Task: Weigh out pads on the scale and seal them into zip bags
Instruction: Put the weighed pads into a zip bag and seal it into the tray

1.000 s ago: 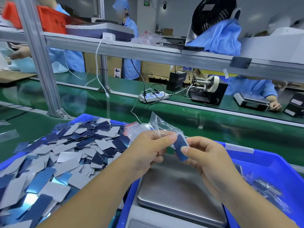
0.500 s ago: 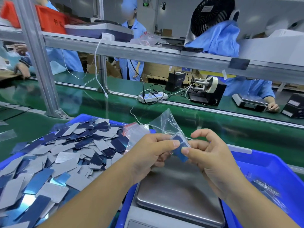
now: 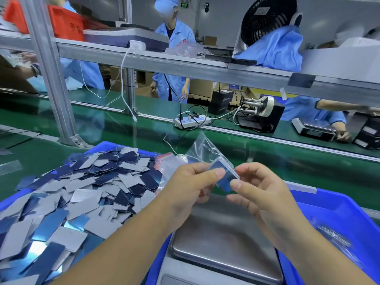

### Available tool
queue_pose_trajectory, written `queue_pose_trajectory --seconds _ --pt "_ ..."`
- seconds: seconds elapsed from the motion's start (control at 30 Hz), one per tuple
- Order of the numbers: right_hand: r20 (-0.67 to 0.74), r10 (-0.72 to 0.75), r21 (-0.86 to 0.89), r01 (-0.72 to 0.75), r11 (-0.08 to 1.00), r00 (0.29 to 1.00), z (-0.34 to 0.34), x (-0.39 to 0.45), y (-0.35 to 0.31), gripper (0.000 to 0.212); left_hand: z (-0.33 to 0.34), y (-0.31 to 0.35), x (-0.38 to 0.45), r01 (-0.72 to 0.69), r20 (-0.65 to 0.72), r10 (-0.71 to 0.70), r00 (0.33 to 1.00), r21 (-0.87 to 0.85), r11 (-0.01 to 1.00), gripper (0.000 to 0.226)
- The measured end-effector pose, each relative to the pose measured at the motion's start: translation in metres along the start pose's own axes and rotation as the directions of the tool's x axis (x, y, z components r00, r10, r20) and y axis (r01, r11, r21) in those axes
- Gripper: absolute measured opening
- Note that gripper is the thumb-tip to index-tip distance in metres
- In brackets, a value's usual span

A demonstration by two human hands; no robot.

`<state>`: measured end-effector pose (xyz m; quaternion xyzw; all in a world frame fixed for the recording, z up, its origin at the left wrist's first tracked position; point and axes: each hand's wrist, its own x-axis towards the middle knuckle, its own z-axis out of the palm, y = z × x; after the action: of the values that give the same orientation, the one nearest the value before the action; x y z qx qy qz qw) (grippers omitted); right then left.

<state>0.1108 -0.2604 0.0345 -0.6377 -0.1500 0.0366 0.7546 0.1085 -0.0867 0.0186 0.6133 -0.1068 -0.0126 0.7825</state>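
Observation:
My left hand and my right hand meet above the steel pan of the scale. Between thumbs and forefingers they pinch a small clear zip bag that stands up and away from me. A few blue pads sit in its lower end, between my fingertips. A big heap of loose blue and grey pads fills the blue bin on the left. More empty zip bags with red strips lie at the heap's far right edge.
A blue bin on the right holds filled bags. Beyond lies the green conveyor belt, with a power strip, a label dispenser and other workers behind. An aluminium shelf rail crosses overhead.
The bag has swung upright and a little higher between my hands. The pads sit deeper inside it, and my right fingers have opened out around its lower end.

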Motion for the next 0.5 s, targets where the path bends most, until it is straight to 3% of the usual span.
queue_pose_trajectory --seconds 0.1,0.33,0.5 --pt "0.020 -0.015 -0.039 0.016 0.999 1.000 0.0022 -0.0011 0.0024 0.011 -0.0023 0.0022 0.0015 -0.006 -0.006 0.006 1.000 -0.045 0.999 0.012" --pt "-0.059 -0.039 -0.005 0.038 0.999 0.997 0.0012 0.0003 0.0080 0.011 0.0001 -0.0010 -0.0004 0.059 0.003 -0.060 0.998 0.097 0.994 0.054" --pt "-0.085 -0.044 0.051 0.048 0.998 0.995 0.0047 0.0004 0.0045 0.017 0.0058 0.0005 -0.0026 0.033 0.030 -0.033 0.999 -0.027 0.999 0.020"
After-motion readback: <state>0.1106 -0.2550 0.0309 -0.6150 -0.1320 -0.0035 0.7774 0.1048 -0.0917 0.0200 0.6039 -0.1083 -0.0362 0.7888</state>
